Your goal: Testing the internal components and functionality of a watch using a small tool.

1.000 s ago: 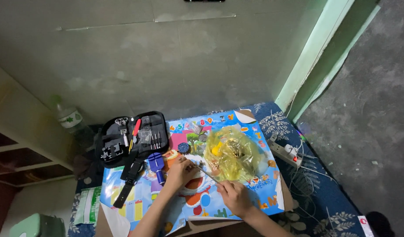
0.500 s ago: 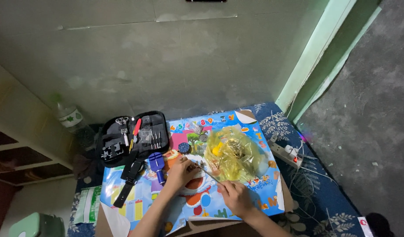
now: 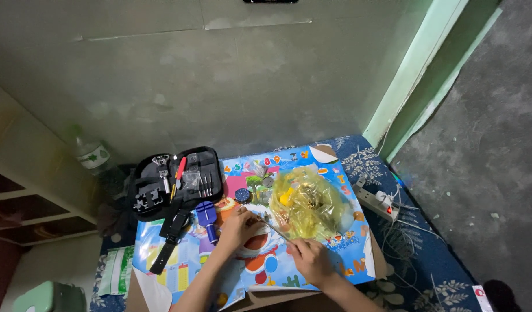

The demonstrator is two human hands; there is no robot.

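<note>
Nothing shifts since earlier; both hands stay put. Left hand [image 3: 238, 226] closed on a small item, too tiny to identify, on the colourful mat [image 3: 335, 263]. Right hand [image 3: 312, 261] pinches thin tweezers [image 3: 274, 228] angled toward it, beside yellow plastic bag [image 3: 309, 202].

I see through one head-worn camera, looking steeply down from well above a colourful poster [image 3: 312, 271] spread on a low surface. The poster sits low in the frame, fairly far off, with a bare wall [image 3: 220, 86] beyond it filling the upper half. A grey floor [image 3: 486, 162] runs to the poster's right.
</note>
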